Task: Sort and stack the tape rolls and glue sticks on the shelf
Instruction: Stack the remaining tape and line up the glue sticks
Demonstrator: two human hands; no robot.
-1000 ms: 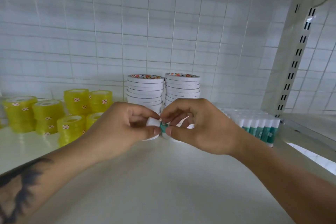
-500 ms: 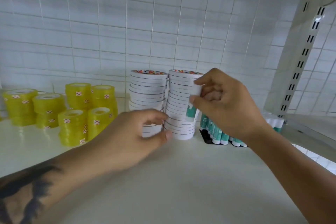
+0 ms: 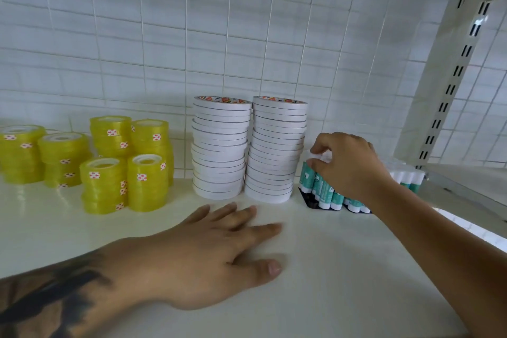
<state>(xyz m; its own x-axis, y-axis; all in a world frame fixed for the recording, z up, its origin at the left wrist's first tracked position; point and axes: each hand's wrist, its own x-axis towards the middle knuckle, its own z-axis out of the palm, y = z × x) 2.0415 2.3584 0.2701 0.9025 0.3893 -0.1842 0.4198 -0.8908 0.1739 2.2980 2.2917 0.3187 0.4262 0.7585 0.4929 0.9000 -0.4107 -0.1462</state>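
— Glue sticks [image 3: 322, 189]: location?
— Upright in a black tray [image 3: 307, 200], right end of shelf [image 3: 329, 269], just beside the two white tape stacks [image 3: 248, 147]. Right hand [image 3: 348, 166] pinches one stick's white cap, fingers curled.
— Left hand [image 3: 200, 255]?
— Flat on the shelf, fingers spread, holding nothing.
— Room?
— Bare shelf front; yellow tape rolls [image 3: 104, 162] at left, slotted upright [image 3: 450, 85] bounding the right.

Bright, even, soft daylight with faint shadows only. The shelf [image 3: 315, 296] shows mild sheen near the right edge. Wide-angle distortion bends the tiled wall [image 3: 247, 35] lines; slight blur throughout.
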